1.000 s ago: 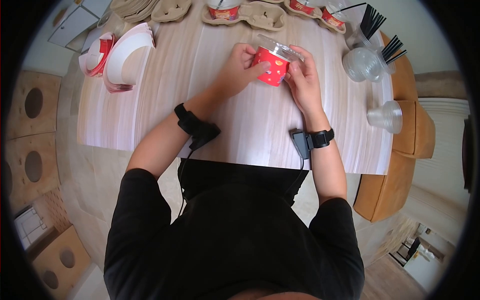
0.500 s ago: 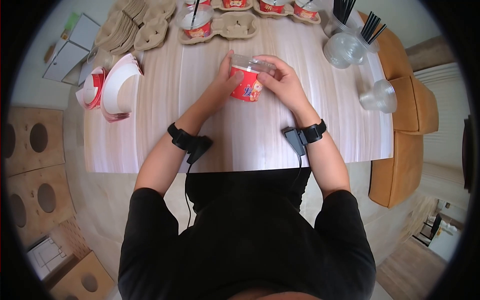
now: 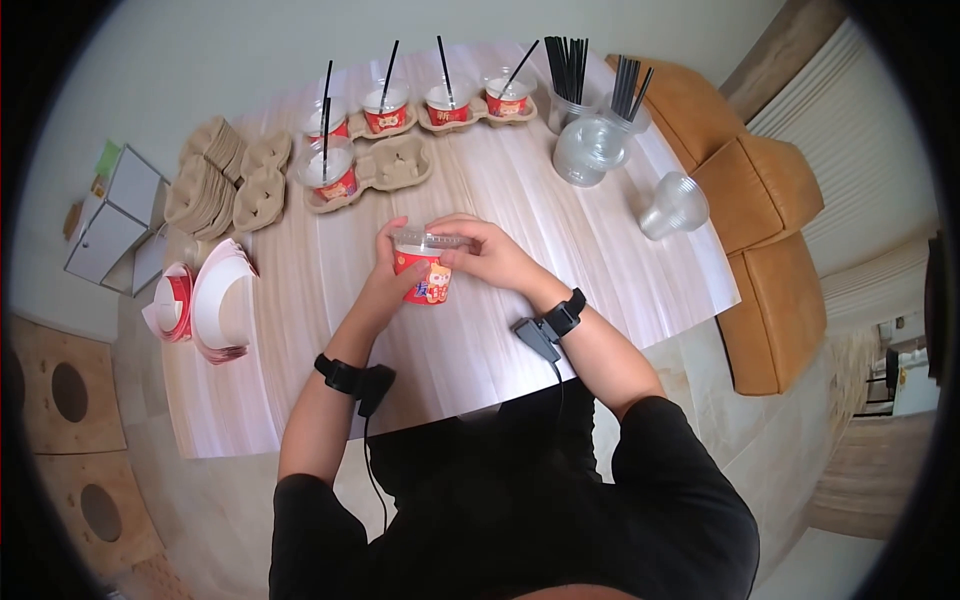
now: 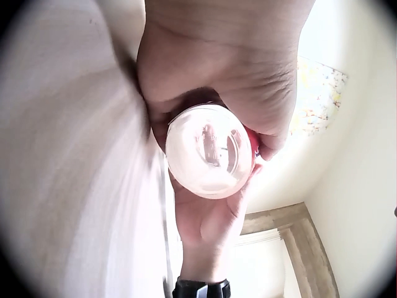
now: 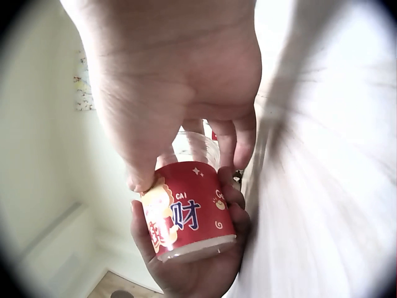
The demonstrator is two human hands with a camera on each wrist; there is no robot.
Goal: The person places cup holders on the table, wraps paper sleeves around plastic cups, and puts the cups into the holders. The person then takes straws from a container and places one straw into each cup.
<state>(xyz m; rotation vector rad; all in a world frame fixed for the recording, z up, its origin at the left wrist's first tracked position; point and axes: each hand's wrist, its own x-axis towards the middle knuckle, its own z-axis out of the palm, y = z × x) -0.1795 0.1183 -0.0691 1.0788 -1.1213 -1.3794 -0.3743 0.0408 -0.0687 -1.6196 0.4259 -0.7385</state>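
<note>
Both together, left hand [image 3: 383,285] and right hand [image 3: 490,255] grip one clear cup [image 3: 412,240] with a red sleeve [image 3: 437,286], over the near middle of the table [image 3: 480,345]. Fingers wrap it from either side and thumbs meet its front, probably so the smooth plastic can't twist in my grasp. Far left, carriers [image 3: 405,160] seat other cups [image 3: 337,186], likely keeping them steady. Straws [image 3: 567,70] stand bundled at the far right, seemingly for easy picking. Pale wood grain streaks the table; around it are a plain wall [image 3: 400,25] and, right, a tan sofa [image 3: 772,190].
</note>
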